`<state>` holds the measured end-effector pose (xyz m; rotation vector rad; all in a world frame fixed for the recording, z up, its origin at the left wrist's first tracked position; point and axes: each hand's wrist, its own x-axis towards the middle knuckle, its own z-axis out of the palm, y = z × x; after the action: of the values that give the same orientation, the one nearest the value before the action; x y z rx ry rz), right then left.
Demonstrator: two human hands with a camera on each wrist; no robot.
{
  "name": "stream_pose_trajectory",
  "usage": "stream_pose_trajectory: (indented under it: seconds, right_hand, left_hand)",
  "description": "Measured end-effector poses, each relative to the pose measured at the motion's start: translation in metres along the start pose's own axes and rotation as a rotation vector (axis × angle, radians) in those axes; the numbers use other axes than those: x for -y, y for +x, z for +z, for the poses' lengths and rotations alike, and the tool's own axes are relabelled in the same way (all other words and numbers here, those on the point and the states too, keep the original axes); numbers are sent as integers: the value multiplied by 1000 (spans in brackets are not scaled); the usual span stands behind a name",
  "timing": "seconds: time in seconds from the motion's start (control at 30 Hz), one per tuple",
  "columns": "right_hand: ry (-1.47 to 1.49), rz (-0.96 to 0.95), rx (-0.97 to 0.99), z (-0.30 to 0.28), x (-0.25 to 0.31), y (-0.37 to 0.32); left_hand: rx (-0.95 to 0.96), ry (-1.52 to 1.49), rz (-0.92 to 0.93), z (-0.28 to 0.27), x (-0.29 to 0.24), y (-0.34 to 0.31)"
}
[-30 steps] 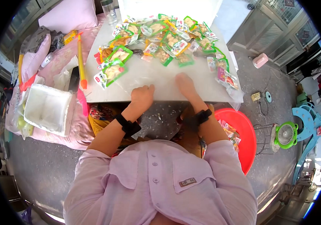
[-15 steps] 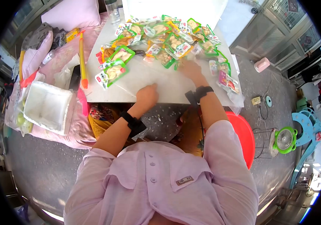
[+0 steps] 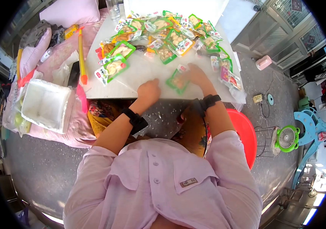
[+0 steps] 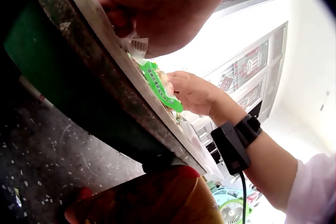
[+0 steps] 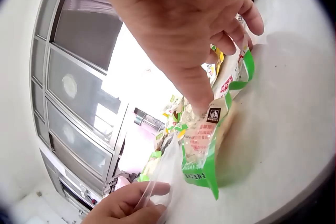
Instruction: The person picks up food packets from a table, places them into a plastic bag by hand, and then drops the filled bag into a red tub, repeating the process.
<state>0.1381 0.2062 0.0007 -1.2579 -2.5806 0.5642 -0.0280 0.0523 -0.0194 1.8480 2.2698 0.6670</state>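
In the head view, my right hand [image 3: 198, 74] holds a green-edged snack packet [image 3: 177, 81] low over the table's front half. The right wrist view shows the thumb on the clear face of this packet [image 5: 202, 137], which has pale pieces inside. My left hand [image 3: 149, 91] is at the table's front edge, left of the packet. Its thumb and fingers pinch a thin clear plastic bag [image 5: 164, 166], much of which blends with the tabletop. Seen from the left wrist, the bag's corner [image 4: 137, 47] pokes out under the left hand.
Many snack packets [image 3: 167, 53] lie heaped across the back of the white table [image 3: 140, 72]. More packets [image 3: 229, 78] lie at its right edge. A red basin [image 3: 247, 141] stands below on the right, and a white foam box [image 3: 44, 108] sits on the bed at left.
My right hand reached forward to the near edge of the heap, took a green-edged packet and drew it back toward the left hand. The left hand has stayed near the table edge.
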Motion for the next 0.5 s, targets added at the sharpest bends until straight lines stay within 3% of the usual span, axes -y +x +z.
stream_pose_trajectory:
  seconds: [0.1,0.3,0.4,0.5]
  right_hand:
    - [-82,72,128,1,6,-1]
    - [151,194,-70,17,2,-16]
    - [547,200,58,6,4,-33]
    - [999,291,66,9,9,-50]
  left_hand:
    - [-50,-2,75,1,1,-2]
    - [2,13,18,-3,-2,-1]
    - [14,22,-12,-2,-2,0]
    - [33,6,-37,-7,-5,1]
